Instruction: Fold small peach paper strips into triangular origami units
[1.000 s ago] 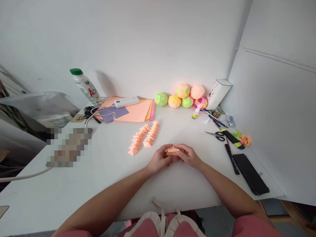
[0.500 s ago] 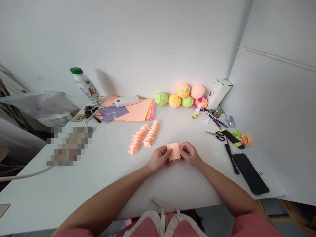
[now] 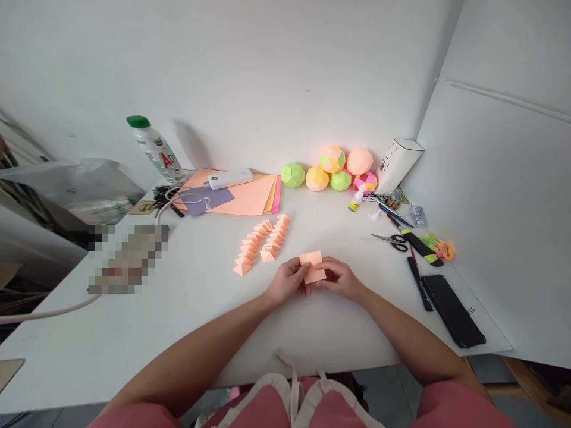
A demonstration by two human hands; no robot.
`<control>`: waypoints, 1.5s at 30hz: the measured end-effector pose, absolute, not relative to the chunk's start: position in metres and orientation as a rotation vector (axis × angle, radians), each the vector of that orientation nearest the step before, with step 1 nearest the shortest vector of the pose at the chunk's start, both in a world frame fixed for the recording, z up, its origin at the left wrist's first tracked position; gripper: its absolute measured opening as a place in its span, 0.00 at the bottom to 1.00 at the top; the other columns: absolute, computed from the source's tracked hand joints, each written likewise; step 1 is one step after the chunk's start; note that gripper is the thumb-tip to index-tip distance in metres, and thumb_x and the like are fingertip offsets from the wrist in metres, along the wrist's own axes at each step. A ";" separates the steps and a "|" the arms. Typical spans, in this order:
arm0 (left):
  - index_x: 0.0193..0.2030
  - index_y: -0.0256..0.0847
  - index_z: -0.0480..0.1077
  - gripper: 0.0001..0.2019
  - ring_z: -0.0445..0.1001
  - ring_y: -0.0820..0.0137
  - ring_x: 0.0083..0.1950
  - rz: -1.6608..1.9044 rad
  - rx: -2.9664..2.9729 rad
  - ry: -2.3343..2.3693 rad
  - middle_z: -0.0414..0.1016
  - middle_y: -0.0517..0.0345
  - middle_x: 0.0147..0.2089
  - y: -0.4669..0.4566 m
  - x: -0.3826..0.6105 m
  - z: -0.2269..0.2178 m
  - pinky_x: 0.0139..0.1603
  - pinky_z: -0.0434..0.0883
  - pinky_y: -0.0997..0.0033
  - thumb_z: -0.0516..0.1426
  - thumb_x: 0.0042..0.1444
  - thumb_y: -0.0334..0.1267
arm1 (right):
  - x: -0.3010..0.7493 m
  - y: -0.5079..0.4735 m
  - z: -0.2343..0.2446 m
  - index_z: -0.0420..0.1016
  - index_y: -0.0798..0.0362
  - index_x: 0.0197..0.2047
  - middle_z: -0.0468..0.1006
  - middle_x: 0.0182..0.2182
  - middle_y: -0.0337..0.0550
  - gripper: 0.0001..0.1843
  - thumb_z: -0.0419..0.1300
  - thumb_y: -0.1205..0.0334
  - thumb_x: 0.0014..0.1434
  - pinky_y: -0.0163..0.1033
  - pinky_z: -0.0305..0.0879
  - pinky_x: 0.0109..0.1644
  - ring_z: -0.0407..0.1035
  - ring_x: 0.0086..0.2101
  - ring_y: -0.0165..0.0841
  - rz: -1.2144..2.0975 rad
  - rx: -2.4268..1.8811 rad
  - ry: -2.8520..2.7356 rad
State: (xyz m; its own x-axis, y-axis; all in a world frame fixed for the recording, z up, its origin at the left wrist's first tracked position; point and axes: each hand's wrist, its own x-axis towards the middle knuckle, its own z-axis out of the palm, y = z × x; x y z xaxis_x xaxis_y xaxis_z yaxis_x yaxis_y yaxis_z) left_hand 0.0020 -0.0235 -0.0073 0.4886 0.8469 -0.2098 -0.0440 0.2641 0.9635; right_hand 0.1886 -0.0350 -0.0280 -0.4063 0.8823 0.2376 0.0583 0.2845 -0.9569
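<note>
A small peach paper square point(image 3: 311, 258) is held between my two hands above the white table. My left hand point(image 3: 288, 279) pinches its left side, thumb on top and fingers underneath. From the right, my right hand point(image 3: 341, 278) grips the square's edge, with a finger laid across its face and the thumb low at the front. Just beyond my left hand, two rows of folded peach paper pieces point(image 3: 248, 246) lie one against another, each piece pointed like a small pyramid.
At the back are paper balls point(image 3: 317, 178), paper sheets point(image 3: 250, 199) under a white power bank point(image 3: 231, 178), and a bottle point(image 3: 160, 154). Scissors point(image 3: 392, 239), a cutter point(image 3: 422, 246), a glue bottle point(image 3: 355, 202) and a black phone point(image 3: 452, 309) lie on the right.
My right hand has shifted from pinching the square's right edge to reaching a finger across its face. The view has tilted slightly; the folded pieces stay put.
</note>
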 end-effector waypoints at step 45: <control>0.35 0.37 0.64 0.19 0.70 0.75 0.22 0.666 1.211 0.830 0.72 0.57 0.29 -0.029 0.004 -0.009 0.21 0.65 0.76 0.55 0.51 0.54 | 0.178 -0.045 -0.007 0.68 0.55 0.27 0.74 0.26 0.41 0.09 0.61 0.58 0.52 0.37 0.69 0.25 0.69 0.22 0.29 1.297 -1.062 -1.335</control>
State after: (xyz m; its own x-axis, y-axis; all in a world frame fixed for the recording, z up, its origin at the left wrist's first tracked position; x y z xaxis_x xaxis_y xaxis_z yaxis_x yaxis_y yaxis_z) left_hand 0.0037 -0.0285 -0.0093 0.5459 0.8158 -0.1912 -0.0097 0.2344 0.9721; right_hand 0.1775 -0.0453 -0.0071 -0.1632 0.9847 0.0613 -0.0326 0.0567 -0.9979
